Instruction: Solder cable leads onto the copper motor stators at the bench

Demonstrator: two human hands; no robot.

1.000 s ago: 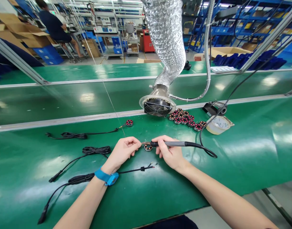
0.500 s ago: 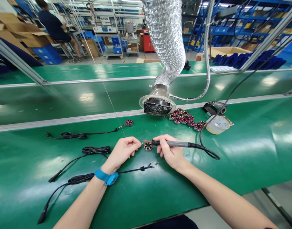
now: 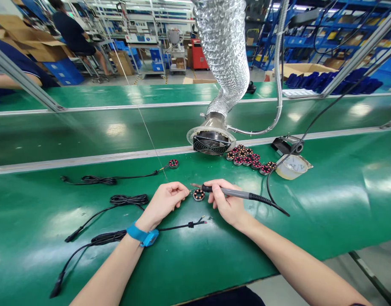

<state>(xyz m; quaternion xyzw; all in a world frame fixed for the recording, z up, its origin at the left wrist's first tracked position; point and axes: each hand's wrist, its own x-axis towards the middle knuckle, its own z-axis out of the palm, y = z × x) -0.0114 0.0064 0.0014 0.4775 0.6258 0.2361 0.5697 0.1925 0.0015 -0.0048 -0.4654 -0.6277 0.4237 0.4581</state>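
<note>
My left hand [image 3: 169, 198], with a blue band on its wrist, pinches the thin wire ends of a black cable [image 3: 129, 199] just left of a small round coil part [image 3: 198, 194]. A grey and black soldering iron [image 3: 233, 193] is held in my right hand [image 3: 225, 204], its tip above the coil part and close to my left fingertips. Whether the tip touches the wire cannot be made out. A second cable [image 3: 109, 239] lies nearer me, its stripped ends beneath my hands. Behind, another coil part [image 3: 173, 163] is joined to a cable.
A fume duct [image 3: 211, 136] hangs over the table [image 3: 329, 191]. Several coil parts [image 3: 246, 160] lie right of it, beside a round tub [image 3: 291, 166] and a metal stand [image 3: 283, 145]. The iron's cord loops at the right. People sit at the far left.
The soldering iron has tilted a little, its tip slightly higher and its cord end lower. My left hand has hardly moved. At the far left, a person's arm has come into view.
</note>
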